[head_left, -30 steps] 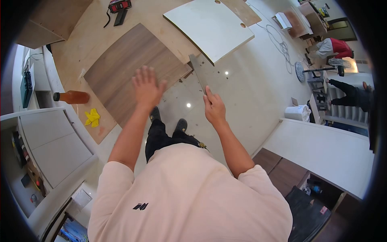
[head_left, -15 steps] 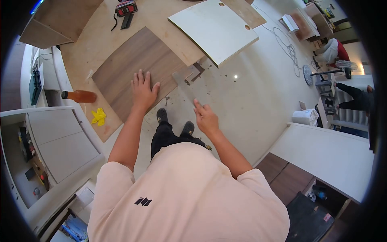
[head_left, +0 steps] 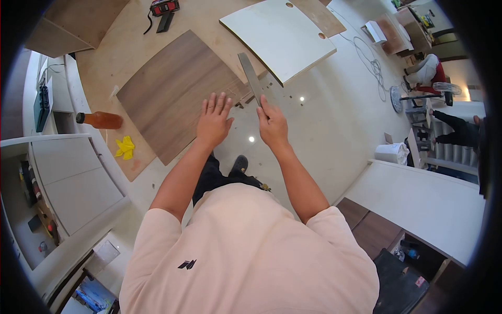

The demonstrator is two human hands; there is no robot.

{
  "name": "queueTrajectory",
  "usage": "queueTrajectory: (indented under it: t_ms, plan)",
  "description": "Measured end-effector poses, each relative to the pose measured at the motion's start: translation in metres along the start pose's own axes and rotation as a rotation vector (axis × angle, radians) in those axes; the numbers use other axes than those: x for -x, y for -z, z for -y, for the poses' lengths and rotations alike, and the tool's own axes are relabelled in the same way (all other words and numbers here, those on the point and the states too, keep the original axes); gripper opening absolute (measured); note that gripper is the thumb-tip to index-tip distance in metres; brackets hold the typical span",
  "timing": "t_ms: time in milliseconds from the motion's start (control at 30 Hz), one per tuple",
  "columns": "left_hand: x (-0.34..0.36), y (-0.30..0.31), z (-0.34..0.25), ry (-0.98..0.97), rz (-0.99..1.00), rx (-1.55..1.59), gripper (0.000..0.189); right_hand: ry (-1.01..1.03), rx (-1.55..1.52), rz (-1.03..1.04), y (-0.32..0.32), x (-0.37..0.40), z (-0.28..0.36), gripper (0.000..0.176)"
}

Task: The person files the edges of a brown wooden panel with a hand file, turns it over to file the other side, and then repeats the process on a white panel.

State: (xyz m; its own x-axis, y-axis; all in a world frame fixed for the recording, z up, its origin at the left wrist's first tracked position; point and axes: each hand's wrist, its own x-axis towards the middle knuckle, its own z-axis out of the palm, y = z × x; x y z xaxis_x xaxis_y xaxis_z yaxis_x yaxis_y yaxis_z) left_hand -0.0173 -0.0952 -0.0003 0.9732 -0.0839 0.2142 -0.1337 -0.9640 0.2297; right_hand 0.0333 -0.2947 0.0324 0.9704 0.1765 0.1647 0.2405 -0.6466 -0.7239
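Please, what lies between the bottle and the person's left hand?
In the head view, tan board lies beside the bottle, then the brown panel, up to the left hand.

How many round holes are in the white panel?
2, along the right edge of the panel: one hole at the picture's top, another hole lower down. The frame cuts the panel, so more may be hidden.

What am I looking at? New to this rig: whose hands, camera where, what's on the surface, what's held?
No robot here: these are a person's bare hands, seen from a camera worn on their head, looking forward and down. The right hand grips a long flat tool. The left hand, empty, is over the near edge of a brown panel. Also on the work surface: a white panel, a bottle and a crumpled yellow item.
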Motion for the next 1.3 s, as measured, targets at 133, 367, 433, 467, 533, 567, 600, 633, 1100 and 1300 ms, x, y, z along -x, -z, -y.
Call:
queueTrajectory:
  t_ms: [133,367,433,467,533,567,600,633,1100,1300]
  plan:
    - [0.009,-0.007,-0.017,-0.345,0.340,0.300,0.047,0.004,0.027,-0.008,0.008,0.022,-0.018,0.037]
    - [-0.028,0.006,0.029,0.216,-0.035,0.210,0.054,-0.024,0.129,0.092,0.012,0.058,-0.034,0.038]
    - [-0.038,-0.001,0.043,0.331,-0.106,0.016,0.059,-0.011,0.157,0.112,0.011,0.067,-0.040,0.038]
    - [-0.041,-0.005,0.048,0.392,-0.144,-0.082,0.062,-0.001,0.171,0.124,0.010,0.071,-0.043,0.038]
    - [-0.036,0.000,0.035,0.250,-0.048,-0.011,0.065,0.003,0.107,0.080,0.013,0.082,-0.051,0.039]
    - [-0.037,0.003,0.028,0.177,0.000,0.023,0.066,0.004,0.072,0.057,0.014,0.083,-0.056,0.039]
    - [-0.041,0.002,0.023,0.126,0.015,0.080,0.067,-0.012,0.049,0.048,0.017,0.083,-0.056,0.040]
    - [-0.045,0.000,0.016,0.074,0.032,0.141,0.067,-0.031,0.029,0.039,0.021,0.083,-0.056,0.041]
    - [-0.068,-0.028,0.007,-0.094,-0.067,0.384,0.010,-0.048,0.020,-0.044,0.036,0.093,-0.060,0.047]
    - [-0.072,-0.039,0.030,-0.011,-0.101,0.583,0.009,-0.078,0.017,-0.015,0.030,0.094,-0.056,0.045]
